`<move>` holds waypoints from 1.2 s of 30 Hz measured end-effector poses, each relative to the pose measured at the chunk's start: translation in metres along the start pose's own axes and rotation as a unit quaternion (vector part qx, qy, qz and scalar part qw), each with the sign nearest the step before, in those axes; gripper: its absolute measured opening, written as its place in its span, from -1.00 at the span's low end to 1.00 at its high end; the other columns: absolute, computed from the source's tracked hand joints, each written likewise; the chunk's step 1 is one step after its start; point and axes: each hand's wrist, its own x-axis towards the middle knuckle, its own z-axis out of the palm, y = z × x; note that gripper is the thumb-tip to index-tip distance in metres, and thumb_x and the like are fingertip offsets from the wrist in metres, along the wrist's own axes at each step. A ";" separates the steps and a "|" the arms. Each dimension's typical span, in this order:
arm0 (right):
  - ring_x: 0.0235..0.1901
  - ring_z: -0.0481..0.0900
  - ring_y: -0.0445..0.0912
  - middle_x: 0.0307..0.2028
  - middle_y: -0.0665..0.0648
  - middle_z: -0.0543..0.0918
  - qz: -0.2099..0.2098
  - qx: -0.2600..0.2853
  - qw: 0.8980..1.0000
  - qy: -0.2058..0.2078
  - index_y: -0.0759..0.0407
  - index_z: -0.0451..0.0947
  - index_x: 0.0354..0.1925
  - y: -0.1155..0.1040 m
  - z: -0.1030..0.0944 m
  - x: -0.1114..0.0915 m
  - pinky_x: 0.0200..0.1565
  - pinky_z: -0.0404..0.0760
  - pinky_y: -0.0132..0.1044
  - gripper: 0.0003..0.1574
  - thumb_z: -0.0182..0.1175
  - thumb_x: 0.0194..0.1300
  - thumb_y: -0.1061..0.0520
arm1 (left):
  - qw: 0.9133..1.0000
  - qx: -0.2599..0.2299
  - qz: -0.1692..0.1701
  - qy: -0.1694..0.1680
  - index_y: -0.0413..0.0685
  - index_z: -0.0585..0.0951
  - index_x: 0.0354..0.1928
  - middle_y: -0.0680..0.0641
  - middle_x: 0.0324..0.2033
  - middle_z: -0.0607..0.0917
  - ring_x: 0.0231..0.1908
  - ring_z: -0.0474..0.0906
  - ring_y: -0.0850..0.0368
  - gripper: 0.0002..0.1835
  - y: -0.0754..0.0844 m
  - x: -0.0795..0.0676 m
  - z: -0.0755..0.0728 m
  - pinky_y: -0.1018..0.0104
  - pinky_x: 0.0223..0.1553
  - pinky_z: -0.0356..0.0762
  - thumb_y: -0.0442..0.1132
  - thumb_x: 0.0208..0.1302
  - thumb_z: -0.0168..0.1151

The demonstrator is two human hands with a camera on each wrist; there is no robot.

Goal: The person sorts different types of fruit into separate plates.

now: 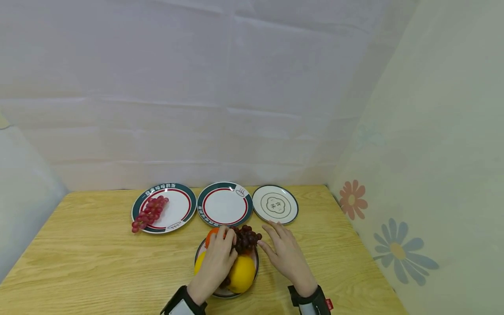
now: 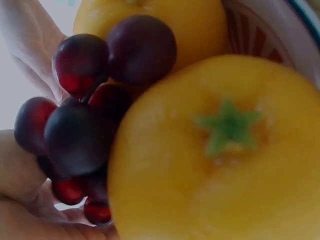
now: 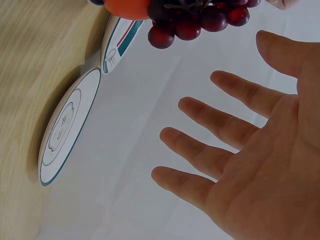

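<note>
My left hand [image 1: 216,258] reaches over a fruit-filled bowl [image 1: 257,267] and grips a bunch of dark red grapes [image 1: 248,239] with curled fingers. In the left wrist view the grapes [image 2: 77,132] lie against a yellow fruit with a green star-shaped stem [image 2: 165,165]. An orange fruit [image 1: 211,236] and another yellow fruit [image 1: 199,261] show partly behind the hand and wrist. To the right of the grapes, my right hand [image 1: 284,253] hovers with fingers spread, holding nothing; its palm [image 3: 270,165] faces the right wrist camera.
Three plates line the table's back: a green-rimmed one [image 1: 179,212] bearing pinkish-red grapes [image 1: 151,213], a matching bare one [image 1: 224,205] in the middle, and a smaller white plate [image 1: 275,204] at right. A wall sheet stands behind the wooden table [image 1: 98,267].
</note>
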 end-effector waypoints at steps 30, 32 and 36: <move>0.20 0.35 0.17 0.18 0.22 0.46 0.016 0.003 1.000 -0.018 0.13 0.47 0.11 -0.004 -0.003 -0.003 0.21 0.38 0.13 -0.44 0.19 0.22 -0.10 | 0.984 0.047 -0.048 0.166 -0.31 0.51 -0.36 -0.43 -0.16 0.30 -0.23 0.27 -0.36 -0.92 -0.150 0.055 -0.052 -0.14 -0.28 0.34 -0.56 0.15 0.08; 0.20 0.35 0.16 0.18 0.20 0.46 0.018 0.003 1.000 -0.018 0.13 0.47 0.11 -0.004 -0.003 -0.003 0.21 0.38 0.13 -0.45 0.19 0.22 -0.10 | 0.985 0.055 -0.059 0.149 -0.31 0.57 -0.28 -0.46 -0.13 0.29 -0.22 0.25 -0.39 -0.87 -0.159 0.053 -0.051 -0.16 -0.29 0.36 -0.55 0.17 0.07; 0.20 0.35 0.15 0.19 0.20 0.45 0.021 0.006 1.000 -0.021 0.13 0.46 0.12 -0.003 -0.004 -0.002 0.22 0.38 0.12 -0.44 0.18 0.23 -0.10 | 0.987 0.093 -0.081 0.107 -0.31 0.60 -0.13 -0.49 -0.09 0.29 -0.20 0.25 -0.40 -0.77 -0.165 0.047 -0.051 -0.15 -0.39 0.46 -0.50 0.16 0.09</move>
